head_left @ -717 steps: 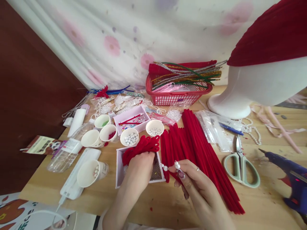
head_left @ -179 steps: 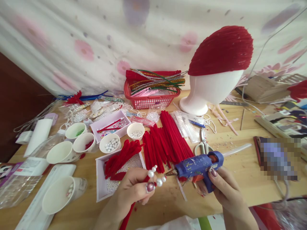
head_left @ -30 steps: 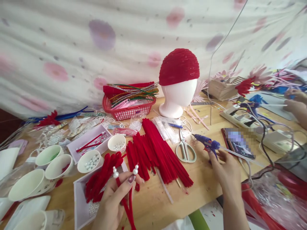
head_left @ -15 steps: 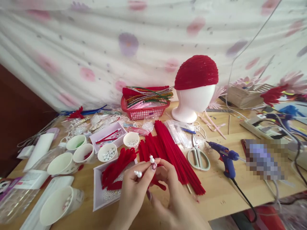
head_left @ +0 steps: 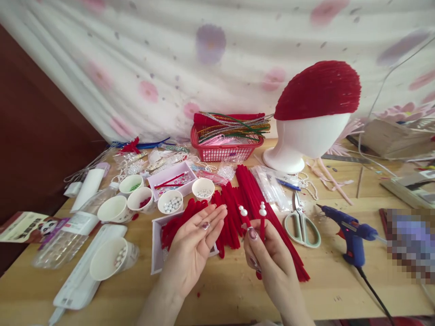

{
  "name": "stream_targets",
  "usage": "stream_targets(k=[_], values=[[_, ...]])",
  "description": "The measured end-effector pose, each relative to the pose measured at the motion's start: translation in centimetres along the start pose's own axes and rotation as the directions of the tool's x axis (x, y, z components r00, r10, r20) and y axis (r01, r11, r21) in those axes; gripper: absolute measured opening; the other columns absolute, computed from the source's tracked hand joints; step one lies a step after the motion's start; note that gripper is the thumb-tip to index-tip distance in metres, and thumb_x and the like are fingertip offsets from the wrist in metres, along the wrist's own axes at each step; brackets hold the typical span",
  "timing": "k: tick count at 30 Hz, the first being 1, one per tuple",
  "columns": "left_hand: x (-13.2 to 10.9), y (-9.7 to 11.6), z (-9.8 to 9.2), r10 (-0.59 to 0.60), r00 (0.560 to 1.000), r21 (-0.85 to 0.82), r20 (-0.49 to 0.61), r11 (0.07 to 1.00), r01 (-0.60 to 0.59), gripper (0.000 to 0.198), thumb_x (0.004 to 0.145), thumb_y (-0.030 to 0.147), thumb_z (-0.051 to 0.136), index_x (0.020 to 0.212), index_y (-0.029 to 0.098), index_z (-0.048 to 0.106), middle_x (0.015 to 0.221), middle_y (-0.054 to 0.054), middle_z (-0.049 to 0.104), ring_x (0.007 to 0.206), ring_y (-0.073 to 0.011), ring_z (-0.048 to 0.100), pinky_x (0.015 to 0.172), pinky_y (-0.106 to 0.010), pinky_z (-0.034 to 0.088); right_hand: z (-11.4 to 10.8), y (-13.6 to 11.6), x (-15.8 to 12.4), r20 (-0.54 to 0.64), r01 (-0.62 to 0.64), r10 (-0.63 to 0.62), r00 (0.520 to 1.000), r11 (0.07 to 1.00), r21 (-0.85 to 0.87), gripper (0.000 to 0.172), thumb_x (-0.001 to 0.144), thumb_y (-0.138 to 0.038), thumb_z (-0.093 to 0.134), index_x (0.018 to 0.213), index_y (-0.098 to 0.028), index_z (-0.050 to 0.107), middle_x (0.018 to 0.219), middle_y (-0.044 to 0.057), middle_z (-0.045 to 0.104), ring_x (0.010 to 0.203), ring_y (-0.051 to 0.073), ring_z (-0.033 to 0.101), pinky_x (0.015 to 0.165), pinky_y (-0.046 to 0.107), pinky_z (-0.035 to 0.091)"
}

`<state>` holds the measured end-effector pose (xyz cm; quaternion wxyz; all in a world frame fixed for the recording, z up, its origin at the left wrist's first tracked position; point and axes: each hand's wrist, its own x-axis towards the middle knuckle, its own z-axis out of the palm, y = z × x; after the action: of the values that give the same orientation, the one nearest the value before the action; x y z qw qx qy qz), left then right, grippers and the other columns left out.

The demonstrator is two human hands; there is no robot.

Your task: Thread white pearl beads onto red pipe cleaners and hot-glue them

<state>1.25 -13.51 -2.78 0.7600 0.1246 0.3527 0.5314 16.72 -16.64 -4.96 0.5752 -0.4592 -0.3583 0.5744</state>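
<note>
My left hand [head_left: 192,246] is turned palm up, fingers stretched out, and holds nothing. It hovers over a white box [head_left: 157,253] of red fuzzy pieces. To its right, my right hand [head_left: 277,267] pinches red pipe cleaners [head_left: 262,227] between thumb and fingers. Two of their tips point up, apart from each other, each topped with white pearl beads [head_left: 263,209]. The lower part of the held pieces is mostly hidden by the hand. Behind both hands lies a bundle of long red pipe cleaners [head_left: 253,194].
Paper cups of beads [head_left: 170,202] stand left of centre, near a clear bottle [head_left: 73,233] and a power strip [head_left: 91,267]. Scissors [head_left: 302,224] and a blue glue gun [head_left: 353,231] lie right. Behind are a red basket [head_left: 224,151] and a white foam head [head_left: 311,136] with a red cap.
My hands have moved apart. My left hand has let go of a bead-topped piece and opened; my right hand now holds both. The view has shifted left.
</note>
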Motion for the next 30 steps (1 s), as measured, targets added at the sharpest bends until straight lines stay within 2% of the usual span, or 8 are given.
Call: stream_targets(k=[4, 7, 9, 11, 15, 21, 25, 30], values=[[0.1, -0.1, -0.4, 0.042, 0.999, -0.061, -0.001, 0.997, -0.042, 0.034, 0.082, 0.011, 0.078, 0.115, 0.012, 0.068, 0.122, -0.015, 0.078, 0.114, -0.024, 0.074, 0.096, -0.034, 0.061, 0.9, -1.1, -0.1, 0.066, -0.053, 0.053, 0.996, 0.999, 0.005, 0.033, 0.091, -0.053, 0.073, 0.089, -0.021, 0.063, 0.057, -0.008, 0.053, 0.041, 0.005, 0.035, 0.039, 0.017, 0.026], [0.2, -0.3, -0.6, 0.091, 0.993, -0.049, -0.073, 0.994, -0.095, 0.04, 0.071, 0.03, 0.093, 0.102, 0.016, 0.072, 0.086, -0.006, 0.084, 0.08, -0.019, 0.079, 0.075, -0.03, 0.065, 1.5, -1.8, -0.4, 0.073, -0.114, 0.114, 0.991, 0.994, -0.001, 0.035, 0.085, -0.053, 0.079, 0.085, -0.021, 0.066, 0.062, -0.005, 0.06, 0.043, 0.004, 0.034, 0.041, 0.017, 0.024], [0.3, -0.3, -0.7, 0.119, 0.986, -0.032, -0.116, 0.992, -0.124, 0.036, 0.065, 0.037, 0.095, 0.083, 0.015, 0.073, 0.046, 0.005, 0.067, 0.045, -0.0087, 0.062, 0.052, -0.018, 0.056, 1.7, -2.1, -0.5, 0.07, -0.144, 0.145, 0.987, 0.989, -0.018, 0.037, 0.081, -0.055, 0.082, 0.085, -0.02, 0.07, 0.057, -0.006, 0.057, 0.045, 0.004, 0.03, 0.043, 0.019, 0.02], [0.3, -0.1, -0.8, 0.12, 0.984, -0.029, -0.133, 0.992, -0.125, 0.038, 0.064, 0.041, 0.095, 0.067, 0.014, 0.069, 0.029, 0.012, 0.042, 0.03, -0.0021, 0.037, 0.038, -0.013, 0.04, 1.8, -2.2, -0.6, 0.073, -0.159, 0.16, 0.984, 0.987, -0.025, 0.037, 0.08, -0.055, 0.083, 0.084, -0.02, 0.071, 0.055, -0.006, 0.055, 0.047, 0.005, 0.029, 0.044, 0.02, 0.017], [0.6, 0.2, -0.9, 0.069, 0.987, -0.037, -0.143, 0.997, -0.075, 0.04, 0.061, 0.038, 0.097, 0.072, 0.008, 0.073, 0.037, 0.013, 0.042, 0.032, 0.0012, 0.029, 0.034, -0.011, 0.03, 2.0, -2.1, -0.4, 0.074, -0.173, 0.172, 0.982, 0.985, 0.01, 0.038, 0.078, -0.056, 0.084, 0.083, -0.021, 0.071, 0.055, -0.006, 0.054, 0.048, 0.006, 0.028, 0.045, 0.021, 0.017], [0.9, 0.2, -1.0, 0.001, 0.993, -0.057, -0.12, 0.998, -0.008, 0.038, 0.071, 0.019, 0.09, 0.101, 0.001, 0.075, 0.053, 0.007, 0.056, 0.043, -0.0025, 0.045, 0.042, -0.014, 0.042, 2.0, -1.8, 0.3, 0.075, -0.194, 0.19, 0.979, 0.979, 0.059, 0.037, 0.078, -0.054, 0.085, 0.084, -0.02, 0.071, 0.057, -0.007, 0.055, 0.048, 0.005, 0.026, 0.046, 0.021, 0.016], [0.8, 0.1, -1.0, 0.008, 0.978, -0.05, -0.21, 0.999, -0.019, 0.013, 0.084, 0.018, 0.08, 0.087, 0.009, 0.071, 0.057, 0.002, 0.068, 0.039, -0.0038, 0.051, 0.04, -0.014, 0.045, 1.9, -1.7, 0.6, 0.086, -0.191, 0.186, 0.979, 0.979, 0.065, 0.037, 0.081, -0.054, 0.082, 0.083, -0.02, 0.069, 0.053, -0.007, 0.055, 0.047, 0.005, 0.027, 0.046, 0.021, 0.016], [0.9, 0.6, -0.8, -0.098, 0.931, -0.042, -0.351, 0.995, 0.089, 0.03, 0.099, 0.031, 0.065, 0.074, 0.014, 0.061, 0.05, 0.003, 0.068, 0.035, -0.0041, 0.057, 0.039, -0.011, 0.049, 1.5, -1.5, 0.5, 0.106, -0.179, 0.176, 0.979, 0.984, 0.019, 0.036, 0.085, -0.056, 0.078, 0.084, -0.021, 0.069, 0.053, -0.007, 0.054, 0.048, 0.007, 0.032, 0.045, 0.021, 0.018]])
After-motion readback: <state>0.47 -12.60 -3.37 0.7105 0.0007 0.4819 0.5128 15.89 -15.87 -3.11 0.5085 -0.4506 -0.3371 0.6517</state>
